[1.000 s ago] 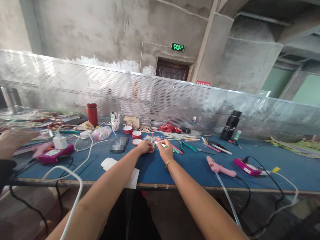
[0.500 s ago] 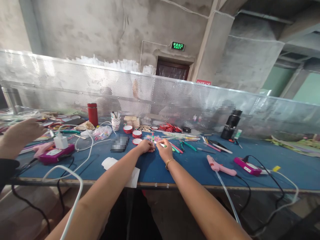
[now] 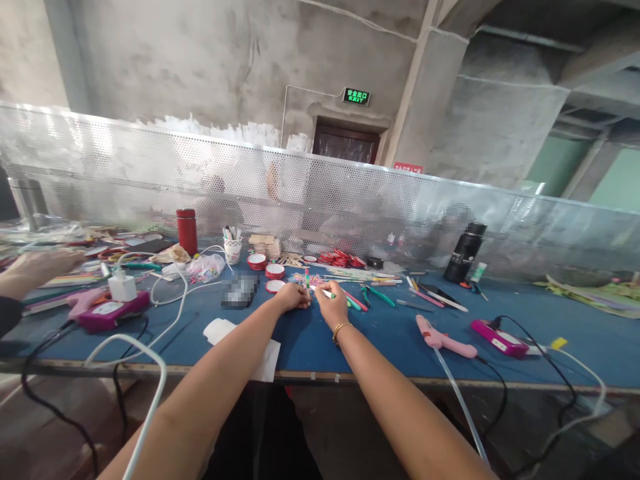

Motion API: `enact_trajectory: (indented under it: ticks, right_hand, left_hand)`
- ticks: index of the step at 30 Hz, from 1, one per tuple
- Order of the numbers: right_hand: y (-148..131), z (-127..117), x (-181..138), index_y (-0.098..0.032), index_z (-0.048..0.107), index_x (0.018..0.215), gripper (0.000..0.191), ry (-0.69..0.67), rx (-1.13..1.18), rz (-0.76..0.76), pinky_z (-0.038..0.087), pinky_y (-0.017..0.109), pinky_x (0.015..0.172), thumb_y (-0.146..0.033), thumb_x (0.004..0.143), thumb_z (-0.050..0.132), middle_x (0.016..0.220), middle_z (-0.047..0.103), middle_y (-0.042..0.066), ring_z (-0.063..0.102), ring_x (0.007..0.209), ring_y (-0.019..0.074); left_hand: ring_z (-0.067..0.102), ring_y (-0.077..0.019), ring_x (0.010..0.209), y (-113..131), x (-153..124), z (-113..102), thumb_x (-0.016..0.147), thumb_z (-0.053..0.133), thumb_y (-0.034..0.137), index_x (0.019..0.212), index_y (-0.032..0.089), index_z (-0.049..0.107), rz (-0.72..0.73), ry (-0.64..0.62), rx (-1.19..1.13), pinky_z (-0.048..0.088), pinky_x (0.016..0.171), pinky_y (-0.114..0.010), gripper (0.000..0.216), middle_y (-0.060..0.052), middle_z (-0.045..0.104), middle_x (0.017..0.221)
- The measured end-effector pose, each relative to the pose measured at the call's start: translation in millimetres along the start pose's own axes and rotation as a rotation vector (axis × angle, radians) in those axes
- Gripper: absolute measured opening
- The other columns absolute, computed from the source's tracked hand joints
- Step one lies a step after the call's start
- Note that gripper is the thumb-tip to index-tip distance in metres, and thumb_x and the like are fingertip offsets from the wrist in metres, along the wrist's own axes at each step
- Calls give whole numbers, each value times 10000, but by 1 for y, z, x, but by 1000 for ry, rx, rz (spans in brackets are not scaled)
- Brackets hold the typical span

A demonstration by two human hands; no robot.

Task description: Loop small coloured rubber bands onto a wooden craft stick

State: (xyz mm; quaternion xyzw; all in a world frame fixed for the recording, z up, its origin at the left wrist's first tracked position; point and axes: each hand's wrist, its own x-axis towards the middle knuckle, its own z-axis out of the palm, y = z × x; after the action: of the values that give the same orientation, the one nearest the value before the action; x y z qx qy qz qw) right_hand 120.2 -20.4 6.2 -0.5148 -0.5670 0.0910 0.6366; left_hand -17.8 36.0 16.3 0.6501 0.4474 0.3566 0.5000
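My left hand is closed around the lower end of a small upright stick with red and green bands. Pinched in my right hand is a white marker with a green end; its tip points left at the stick. Whether the tip touches the stick is too small to tell. Just behind my hands lies a heap of small colourful pieces. To the right of my right hand are several coloured pens and green-handled pliers.
Red round tins, a cup of pens and a red bottle stand at the back left. A pink glue gun and a black bottle are on the right. White paper lies under my left forearm. Another person's hand reaches in from the left.
My hands stay almost in place, still holding the stick and the marker. The other person's hand at the left has moved lower, toward the table. The view has shifted slightly.
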Motion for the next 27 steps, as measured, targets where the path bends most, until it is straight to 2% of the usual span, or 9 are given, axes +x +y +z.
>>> enact_trajectory:
  ticks: [7, 13, 18, 24, 27]
  right_hand:
    - [2, 1, 0, -238, 567, 685, 149, -33, 27, -28, 440, 291, 700, -379, 731, 583, 723, 649, -2, 600, 742, 201]
    - [3, 1, 1, -234, 554, 683, 151, 22, 16, -5, 439, 290, 692, -375, 732, 575, 713, 651, 3, 594, 729, 200]
    - [1, 0, 0, -232, 562, 690, 161, -39, 21, -36, 443, 291, 713, -385, 738, 574, 721, 651, 2, 599, 743, 199]
    - [1, -1, 0, -230, 553, 690, 169, 19, -1, -3, 442, 292, 709, -391, 737, 569, 748, 665, 10, 592, 741, 199]
    - [0, -1, -1, -229, 564, 698, 169, -29, 17, -27, 444, 289, 715, -392, 741, 568, 742, 660, 7, 597, 749, 197]
  left_hand:
    - [580, -87, 496, 0, 1, 1, 586, 814, 139, 514, 111, 597, 1, 9, -11, 512, 561, -211, 230, 6, 584, 485]
    - [574, -86, 491, 2, -1, 1, 592, 810, 127, 536, 102, 615, -1, 3, -5, 500, 548, -208, 205, -4, 592, 490]
    - [574, -89, 497, 4, -4, 2, 593, 812, 133, 512, 105, 595, -3, 7, -2, 520, 581, -233, 233, -2, 586, 490]
    - [566, -84, 482, 4, -4, 1, 587, 820, 151, 530, 103, 619, 5, 0, 10, 508, 563, -221, 214, -11, 603, 498]
    - [573, -88, 490, 3, -3, 1, 584, 820, 156, 525, 104, 615, 9, 2, 15, 510, 563, -221, 219, -9, 600, 498]
